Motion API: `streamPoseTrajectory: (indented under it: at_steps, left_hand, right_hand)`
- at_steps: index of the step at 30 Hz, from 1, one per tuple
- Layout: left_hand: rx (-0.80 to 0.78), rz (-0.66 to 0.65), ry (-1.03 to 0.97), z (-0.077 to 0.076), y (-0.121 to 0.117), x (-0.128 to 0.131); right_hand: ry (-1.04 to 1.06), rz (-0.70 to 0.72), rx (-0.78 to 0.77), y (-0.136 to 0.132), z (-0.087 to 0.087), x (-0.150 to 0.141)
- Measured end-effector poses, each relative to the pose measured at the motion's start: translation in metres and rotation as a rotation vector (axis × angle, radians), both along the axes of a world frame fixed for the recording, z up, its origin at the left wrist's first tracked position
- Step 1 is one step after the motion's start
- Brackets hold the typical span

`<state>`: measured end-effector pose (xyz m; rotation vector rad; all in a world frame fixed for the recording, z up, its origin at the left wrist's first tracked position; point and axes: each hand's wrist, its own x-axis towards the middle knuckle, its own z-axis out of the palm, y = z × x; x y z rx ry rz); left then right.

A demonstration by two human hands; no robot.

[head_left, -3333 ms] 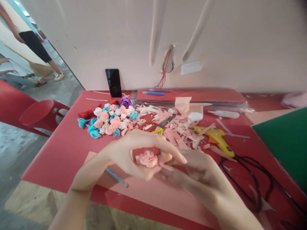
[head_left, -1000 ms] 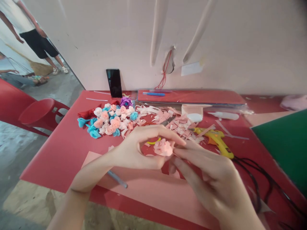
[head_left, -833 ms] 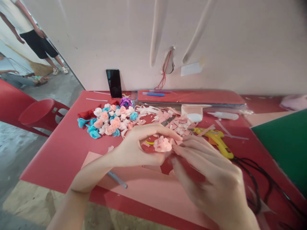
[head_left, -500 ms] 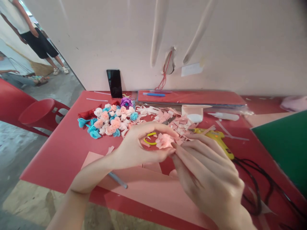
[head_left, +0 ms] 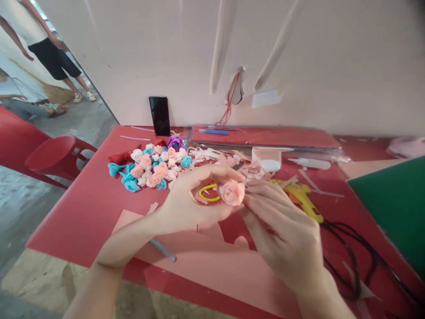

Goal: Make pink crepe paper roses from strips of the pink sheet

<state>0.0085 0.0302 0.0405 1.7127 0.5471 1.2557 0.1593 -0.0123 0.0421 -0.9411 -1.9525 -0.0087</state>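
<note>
A pink paper rose (head_left: 232, 193) is held up over the table, its spiral centre facing me. My left hand (head_left: 191, 199) curls round it from the left, thumb and fingertips closed at its edges. From the right, my right hand (head_left: 282, 226) pinches the rose near its base; the exact grip is hidden behind the fingers. Through the gap in my left hand a yellow loop, like a scissors handle (head_left: 200, 195), shows on the table. Pink paper scraps (head_left: 247, 166) lie behind the hands. Below them is a sheet of pink paper (head_left: 212, 261) with a grey-blue pen (head_left: 162, 249) on it.
Pink, blue and white paper flowers (head_left: 153, 168) are heaped on the red table (head_left: 76, 212). A yellow glue gun (head_left: 304, 201) with a black cable lies right. A phone (head_left: 160, 116) leans on the wall. Red chairs (head_left: 49, 155) and two people are at far left.
The rose has turned from its ragged side to show its spiral centre. My right hand has shifted slightly left and rotated; my left hand has barely moved.
</note>
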Motion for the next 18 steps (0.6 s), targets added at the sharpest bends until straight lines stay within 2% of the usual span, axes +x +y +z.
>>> streamPoseTrajectory:
  at_steps: [3, 7, 13, 18]
  left_hand:
    - [0.061, 0.046, -0.008, -0.002, 0.0, 0.0]
    - [0.082, 0.027, 0.001, -0.002, -0.002, -0.002]
    - [0.013, -0.077, 0.023, 0.009, -0.004, -0.008]
    - [-0.139, -0.19, 0.052, 0.019, -0.005, -0.012]
  right_hand:
    - [-0.02, -0.028, 0.08, 0.002, -0.001, -0.001]
    - [-0.006, -0.016, 0.073, 0.002, -0.001, 0.0]
    - [0.123, 0.134, -0.116, 0.009, -0.004, 0.008]
    - [0.166, 0.346, -0.192, 0.017, -0.008, 0.015]
